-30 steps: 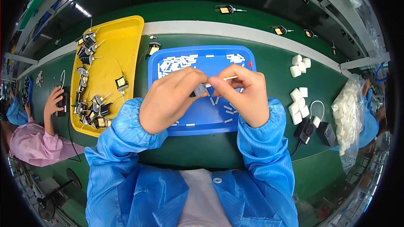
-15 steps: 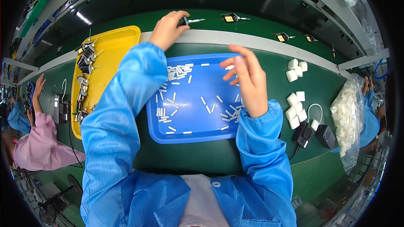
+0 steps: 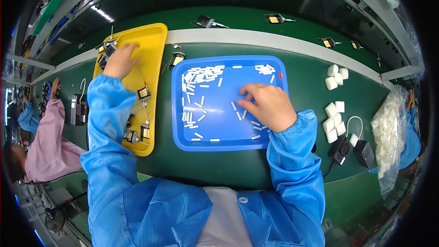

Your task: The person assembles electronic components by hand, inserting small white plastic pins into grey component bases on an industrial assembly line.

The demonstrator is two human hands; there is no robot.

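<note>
- Small dark motor-like parts with pale yellow patches and thin metal shafts point(image 3: 144, 93) lie in the shallow yellow plastic tray point(image 3: 157, 41), some at its far left corner, others toward its near edge
- The bare left hand point(image 3: 120, 61) is over that tray's far half, just beside the parts at the far left corner, its fingers bent and slightly blurred, with a gap between the tips
- The bare right hand point(image 3: 272, 106) is above the right half of the blue plastic tray point(image 3: 222, 126), thumb and forefinger apart, the other fingers curled
- Short white tubes point(image 3: 201, 77) crowd the blue tray's far left corner, with more scattered along its sides
- Both trays rest on a dark green bench point(image 3: 206, 169), whose far edge meets a pale grey rail point(image 3: 247, 39); more motor-like parts lie on a green strip beyond it
- Toward the bench's right edge are white rounded blocks point(image 3: 331, 83), two black boxes and a clear plastic bag of white pieces point(image 3: 388, 132)
- At the left, a co-worker's pink sleeve point(image 3: 45, 137) reaches over the bench
- A small red mark point(image 3: 280, 76) on the blue tray's far right corner and the yellow patches are too small to read
</note>
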